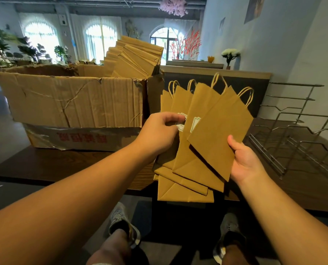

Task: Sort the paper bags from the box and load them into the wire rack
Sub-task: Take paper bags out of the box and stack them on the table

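Several flat brown paper bags (201,150) with twisted handles are fanned out in front of me above the table edge. My left hand (160,131) grips the fan from the left, fingers curled over the bags near their white labels. My right hand (244,161) holds the frontmost bag (219,131) at its lower right edge, thumb on its face. A worn cardboard box (73,104) stands on the table to the left, with more bags (134,58) sticking up from its far right corner. The wire rack (293,142) sits on the table at the right, with no bags in it.
A dark wooden table (67,165) carries the box and rack. Behind it runs a counter (216,72) with a vase of white flowers (230,56). A white wall rises at the right. My shoes and knees show below the table edge.
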